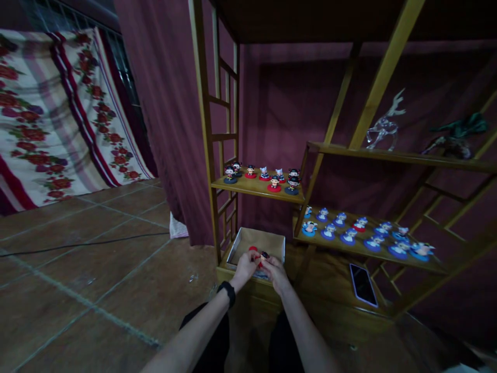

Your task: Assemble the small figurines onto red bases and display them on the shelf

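Between my two hands is a small red figurine (264,257) with a dark-haired head, held over the front of an open cardboard box (272,240). My left hand (247,265), with a black band on its wrist, is closed on the figurine's left side. On the other side, my right hand (275,270) has its fingers closed around it too. A round red piece (253,248) shows just beyond my left fingertips; whether it is joined to the figurine I cannot tell. The box stands on the bottom board of a wooden shelf unit.
Several figurines on red and dark bases stand on the upper left shelf (258,187). More, mostly on blue bases, line the lower right shelf (411,260). A phone (363,284) lies on the bottom board. A clear deer ornament (386,124) stands higher. A purple curtain (166,114) hangs left.
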The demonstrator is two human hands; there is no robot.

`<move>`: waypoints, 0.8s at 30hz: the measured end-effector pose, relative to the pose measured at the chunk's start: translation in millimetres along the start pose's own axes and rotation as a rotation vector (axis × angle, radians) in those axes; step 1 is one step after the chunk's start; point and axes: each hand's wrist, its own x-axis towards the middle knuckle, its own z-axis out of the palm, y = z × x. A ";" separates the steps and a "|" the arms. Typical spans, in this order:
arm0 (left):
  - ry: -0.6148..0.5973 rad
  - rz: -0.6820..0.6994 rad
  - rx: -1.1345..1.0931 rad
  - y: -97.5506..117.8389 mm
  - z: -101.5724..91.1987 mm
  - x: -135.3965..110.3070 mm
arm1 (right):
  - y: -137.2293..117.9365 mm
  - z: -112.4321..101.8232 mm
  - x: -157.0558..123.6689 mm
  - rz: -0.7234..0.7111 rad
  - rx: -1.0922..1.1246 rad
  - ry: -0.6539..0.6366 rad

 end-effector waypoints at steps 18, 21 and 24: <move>-0.141 0.429 0.814 10.0 -35.6 27.2 | 7.2 3.7 48.2 -0.122 -0.109 0.062; -0.154 0.502 0.956 13.3 -38.9 24.3 | 2.7 6.4 49.0 -0.119 -0.138 0.046; -0.132 0.583 1.042 15.7 -39.4 21.4 | 0.1 6.5 49.2 -0.120 -0.157 0.036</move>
